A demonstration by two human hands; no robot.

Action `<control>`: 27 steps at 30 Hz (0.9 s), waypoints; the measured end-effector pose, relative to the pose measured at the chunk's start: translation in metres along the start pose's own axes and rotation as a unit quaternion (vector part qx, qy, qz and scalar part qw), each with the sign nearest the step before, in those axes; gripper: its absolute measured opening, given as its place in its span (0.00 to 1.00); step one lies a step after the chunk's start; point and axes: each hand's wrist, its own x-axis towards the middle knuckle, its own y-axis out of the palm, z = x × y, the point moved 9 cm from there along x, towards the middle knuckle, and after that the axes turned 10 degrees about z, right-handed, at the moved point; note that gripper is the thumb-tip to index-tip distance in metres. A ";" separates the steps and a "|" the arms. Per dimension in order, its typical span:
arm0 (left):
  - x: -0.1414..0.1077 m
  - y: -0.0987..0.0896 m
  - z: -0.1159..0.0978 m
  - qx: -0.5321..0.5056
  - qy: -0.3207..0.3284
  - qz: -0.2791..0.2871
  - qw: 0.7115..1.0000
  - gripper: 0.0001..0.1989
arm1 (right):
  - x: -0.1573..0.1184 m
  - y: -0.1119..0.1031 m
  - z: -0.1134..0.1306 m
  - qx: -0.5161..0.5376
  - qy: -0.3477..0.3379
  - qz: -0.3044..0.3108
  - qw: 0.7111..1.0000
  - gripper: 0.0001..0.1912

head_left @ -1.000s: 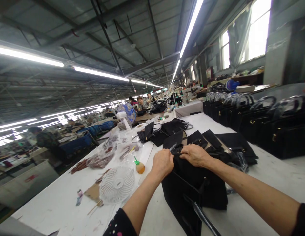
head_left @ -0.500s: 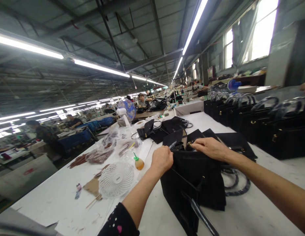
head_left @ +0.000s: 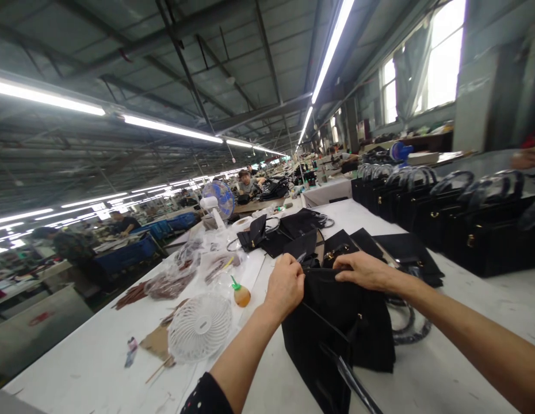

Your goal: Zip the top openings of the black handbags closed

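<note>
A black bag (head_left: 332, 328) stands on the white table in front of me, its plastic-wrapped handle hanging down the near side. My left hand (head_left: 287, 284) is closed on the bag's top edge at its left corner. Farther right along the same edge, my right hand (head_left: 362, 270) grips the rim between thumb and fingers. The fingertips of both hands are partly hidden. Just beyond the rim lie black pieces with gold-coloured fittings (head_left: 336, 253). Another wrapped handle (head_left: 416, 330) shows to the right of the bag.
A white fan (head_left: 201, 328), a green-capped bottle (head_left: 240, 293), cardboard (head_left: 157, 345) and plastic wrapping (head_left: 185, 261) lie left on the table (head_left: 90, 356). Finished-looking black bags (head_left: 448, 224) line the right side. A person's hand (head_left: 528, 158) shows at the far right; other people are farther back.
My right hand has moved from the gold-coloured fitting beyond the bag down onto the bag's rim. My left hand still holds the left corner. The view has shifted slightly.
</note>
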 end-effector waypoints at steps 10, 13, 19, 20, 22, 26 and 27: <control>0.011 0.008 -0.005 0.034 0.004 0.047 0.998 0.11 | -0.049 -0.001 -0.027 0.127 0.030 -0.054 0.990 0.14; 0.018 0.012 -0.007 0.052 0.004 0.054 0.997 0.14 | -0.048 0.006 -0.029 0.176 0.024 -0.044 0.983 0.15; 0.024 0.014 -0.027 0.070 0.058 0.068 0.994 0.09 | -0.044 0.015 -0.050 0.234 0.043 -0.065 0.969 0.17; 0.023 0.013 -0.036 0.059 0.086 0.070 0.992 0.08 | -0.043 0.014 -0.054 0.224 0.046 -0.083 0.970 0.16; 0.020 0.015 -0.052 0.026 0.149 0.089 0.985 0.09 | -0.038 0.011 -0.060 0.201 0.046 -0.108 0.973 0.15; 0.016 0.013 -0.054 -0.045 0.175 0.100 0.978 0.12 | -0.032 0.010 -0.063 0.196 0.047 -0.121 0.972 0.15; 0.017 0.010 -0.047 -0.064 0.153 0.086 0.982 0.11 | -0.032 0.010 -0.063 0.208 0.047 -0.120 0.970 0.15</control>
